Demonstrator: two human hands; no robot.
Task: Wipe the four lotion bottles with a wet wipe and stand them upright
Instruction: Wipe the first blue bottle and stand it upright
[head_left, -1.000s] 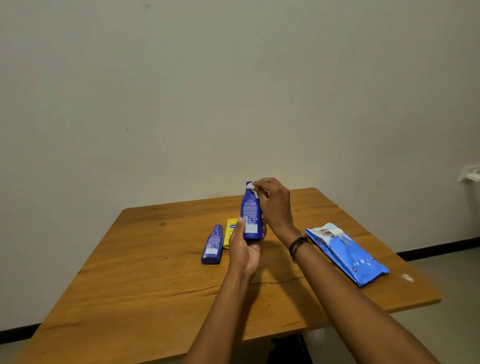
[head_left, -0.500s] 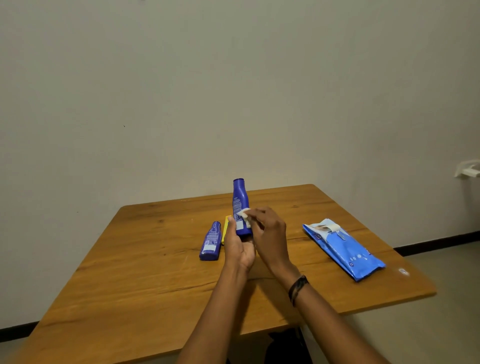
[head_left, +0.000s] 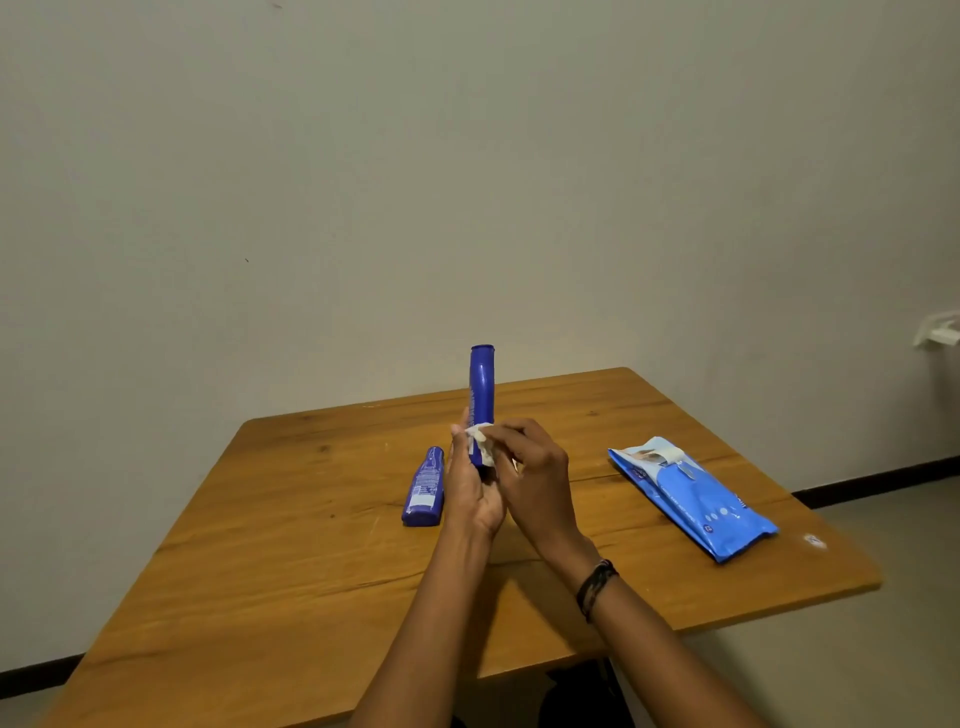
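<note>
At a square, honey-coloured wooden table (head_left: 249, 582) set against a plain pale wall (head_left: 467, 156), a small dark-blue plastic lotion bottle with a white label (head_left: 423, 488) is lying on its side at the left, its narrow end pointing away from you, just beside your left hand (head_left: 470, 493). That hand is curling round the lower end of a taller, slim dark-blue lotion bottle (head_left: 482, 387) and holding it upright over the middle of the tabletop; whether its base is touching the wood is hidden behind your hands. Your right hand (head_left: 537, 480) is pinching a crumpled white wet wipe (head_left: 480, 441) between thumb and fingertips and pressing it against the side of the tall bottle, just above your left palm. A braided black wristband (head_left: 596, 587) is sitting on your right wrist. Well apart to the right, a flat bright-blue soft pack of wipes (head_left: 696, 499) is lying on the table with its white flap peeled open at the far end. Further right, a white fitting (head_left: 939, 332) is jutting from the wall.
</note>
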